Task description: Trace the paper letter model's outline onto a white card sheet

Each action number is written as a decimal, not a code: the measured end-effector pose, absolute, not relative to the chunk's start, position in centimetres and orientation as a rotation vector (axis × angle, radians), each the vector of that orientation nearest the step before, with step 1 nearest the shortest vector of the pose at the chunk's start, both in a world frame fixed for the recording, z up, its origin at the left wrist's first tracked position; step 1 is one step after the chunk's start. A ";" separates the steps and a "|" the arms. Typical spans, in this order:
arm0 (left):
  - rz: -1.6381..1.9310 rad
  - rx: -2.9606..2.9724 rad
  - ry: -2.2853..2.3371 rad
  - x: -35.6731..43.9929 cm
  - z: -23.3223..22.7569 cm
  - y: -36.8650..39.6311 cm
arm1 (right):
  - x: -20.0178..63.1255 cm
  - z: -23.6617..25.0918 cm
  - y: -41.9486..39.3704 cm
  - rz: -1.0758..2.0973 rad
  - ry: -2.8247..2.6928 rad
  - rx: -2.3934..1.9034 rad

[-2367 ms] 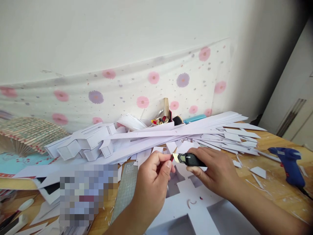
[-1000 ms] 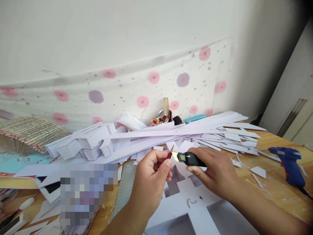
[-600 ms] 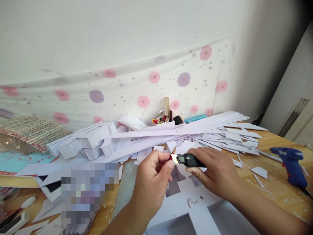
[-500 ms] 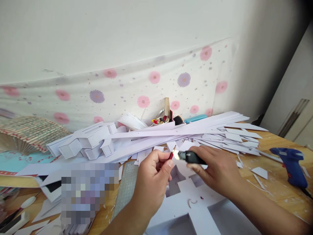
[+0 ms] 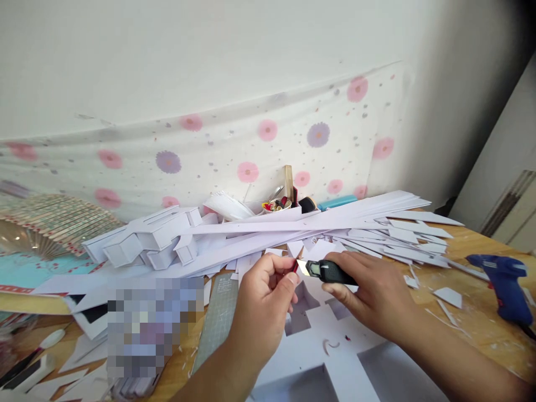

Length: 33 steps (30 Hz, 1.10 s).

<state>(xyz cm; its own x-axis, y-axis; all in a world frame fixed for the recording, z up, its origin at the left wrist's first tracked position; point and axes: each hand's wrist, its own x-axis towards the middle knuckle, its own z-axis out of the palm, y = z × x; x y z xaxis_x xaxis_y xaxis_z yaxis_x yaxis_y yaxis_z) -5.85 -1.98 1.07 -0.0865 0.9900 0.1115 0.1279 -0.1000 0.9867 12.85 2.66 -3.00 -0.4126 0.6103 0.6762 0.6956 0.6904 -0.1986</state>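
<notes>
A wooden table (image 5: 473,329) fills the lower part of the view, set against a white wall hung with a flowered plastic sheet (image 5: 251,151). Across the table's back lies a long heap of white paper strips (image 5: 335,220), with folded white paper boxes (image 5: 142,240) at its left end. A patterned folding fan (image 5: 50,223) spreads at the far left. Close to the camera lies a white card with square holes (image 5: 330,357) cut in it, and a green cutting mat (image 5: 218,318) sits just left of it, partly under paper. A blue glue gun (image 5: 505,279) rests at the right edge of the table, well apart from the hands. Behind the strips stands a small tub of odds and ends (image 5: 278,204), with a light blue lighter (image 5: 337,201) beside it.

The right hand (image 5: 377,296) is wrapped around a black knife (image 5: 329,271), fingers closed on its body, the short blade pointing left. The left hand (image 5: 263,307) is curled, with thumb and forefinger pinched on a red pencil (image 5: 295,267), only its tip showing. The blade touches the pencil tip. Both are held in the air above the holed card, just in front of the strip heap. A few small shavings lie on the card below.
</notes>
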 end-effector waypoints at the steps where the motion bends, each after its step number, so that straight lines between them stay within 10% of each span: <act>1: 1.291 1.338 1.320 -5.8 1.1 -2.0 | 12.8 -3.0 2.6 -0.133 -2.152 -1.000; 17: 1.254 1.430 1.368 -5.7 0.8 -2.6 | 17.2 -2.5 6.1 -0.368 -1.693 -1.594; 33: 1.265 1.395 1.327 -5.9 0.9 -2.1 | 13.0 -3.0 2.7 -0.128 -2.164 -1.005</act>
